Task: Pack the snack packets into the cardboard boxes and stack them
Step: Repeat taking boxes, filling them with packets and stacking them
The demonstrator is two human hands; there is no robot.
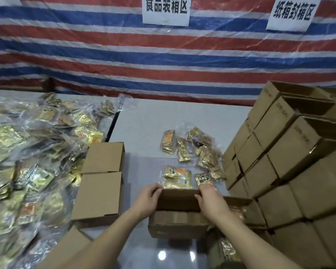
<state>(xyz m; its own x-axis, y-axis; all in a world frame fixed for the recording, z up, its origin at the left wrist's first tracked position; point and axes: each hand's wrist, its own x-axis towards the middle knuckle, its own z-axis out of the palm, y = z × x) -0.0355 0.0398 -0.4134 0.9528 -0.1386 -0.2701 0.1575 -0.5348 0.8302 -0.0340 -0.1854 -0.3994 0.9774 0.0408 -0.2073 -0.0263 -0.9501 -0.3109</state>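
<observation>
**Flap held at both ends, packets close behind**

Both forearms fill the near part of the view, and the box (177,224) is reached just past them on the table (144,121); its far flap (177,199) is stood up and is held at both ends. The flap could be bent or torn if one end is pushed harder than the other; packets (177,176) lying just behind it could be knocked away if it is swung back; a packet inside could be caught under the flap, though the inside cannot be seen well. The left hand (146,200) is curled round the left end, with fingers over the top edge; the right hand (209,200) is curled round the right end the same way. More packets are heaped at the left (27,152); boxes are stacked at the right (289,162); two closed boxes (101,179) are set left of the hands.
</observation>
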